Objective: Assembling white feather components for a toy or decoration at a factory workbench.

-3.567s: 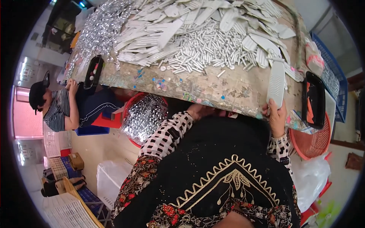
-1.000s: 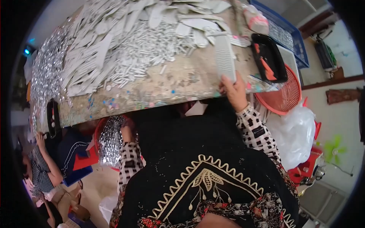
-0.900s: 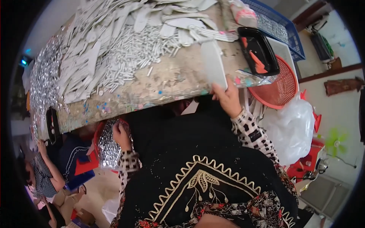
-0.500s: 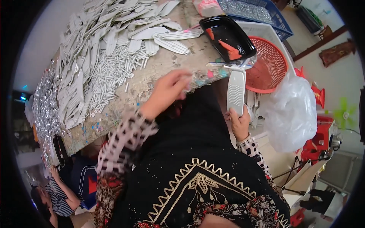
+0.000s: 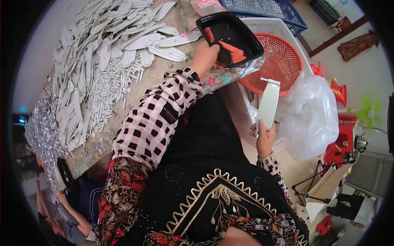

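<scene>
My right hand holds a long, flat white plastic piece by its lower end. The piece has wavy ridges on its face and a small crossbar at the top, and it tilts a little to the right. At the table's near edge, my left hand has its fingers closed at the left rim of a black plastic tray, with the thumb side over the edge. Several orange-red strips lie in the tray. Part of the left fingers is hidden by the tray's rim.
Flat white pieces and small white pins are heaped on the worn table. A red basket, a blue crate and a clear plastic bag stand to the right. Another person sits at lower left.
My left hand has moved up and right from the table's edge to the black tray and closed on its rim. In my right hand, the white piece now leans right. The whole view has shifted slightly.
</scene>
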### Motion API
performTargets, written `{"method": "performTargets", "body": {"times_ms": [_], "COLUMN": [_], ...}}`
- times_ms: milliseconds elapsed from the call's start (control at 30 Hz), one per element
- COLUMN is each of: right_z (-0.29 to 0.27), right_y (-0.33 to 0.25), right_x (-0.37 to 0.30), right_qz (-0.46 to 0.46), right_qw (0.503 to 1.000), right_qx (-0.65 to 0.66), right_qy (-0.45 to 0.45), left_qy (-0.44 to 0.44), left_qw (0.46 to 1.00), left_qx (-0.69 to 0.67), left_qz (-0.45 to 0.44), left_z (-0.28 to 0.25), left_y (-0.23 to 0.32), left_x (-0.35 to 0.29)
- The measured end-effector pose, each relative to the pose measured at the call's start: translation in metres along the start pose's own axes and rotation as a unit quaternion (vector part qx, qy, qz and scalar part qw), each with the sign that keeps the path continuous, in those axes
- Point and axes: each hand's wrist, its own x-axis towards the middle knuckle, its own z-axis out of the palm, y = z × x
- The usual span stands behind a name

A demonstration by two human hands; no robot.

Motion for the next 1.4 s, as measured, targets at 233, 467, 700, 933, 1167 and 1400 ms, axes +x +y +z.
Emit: {"method": "performTargets", "body": {"times_ms": [233,467,700,933,1167,1400], "right_z": [-0.001,0.040,0.089,0.123,0.144,0.148], "right_y": [-0.023,-0.057,-0.086,-0.105,-0.101,-0.095], "right_x": [0.083,0.118,0.153,0.163,0.161,0.173], "right_qz": [0.022,0.022,-0.212,-0.272,-0.337,-0.151], "right_qw": [1.000,0.996,0.925,0.906,0.898,0.793], "right_qx": [-0.007,-0.075,-0.309,-0.324,-0.283,-0.584], "right_qy": [0.002,-0.040,-0.054,-0.034,0.020,-0.084], "left_qy": [-0.018,0.032,0.092,0.125,0.111,0.160], "left_qw": [0.999,0.992,0.991,0.990,0.993,0.986], "left_qx": [0.036,0.085,0.040,-0.009,-0.014,-0.047], "left_qz": [-0.012,-0.085,-0.091,-0.067,-0.046,-0.014], "left_z": [-0.031,-0.117,-0.161,-0.177,-0.186,-0.198], "left_y": [0.052,0.036,0.014,0.009,0.001,-0.025], "left_x": [-0.020,-0.116,-0.152,-0.150,-0.155,-0.162]}}
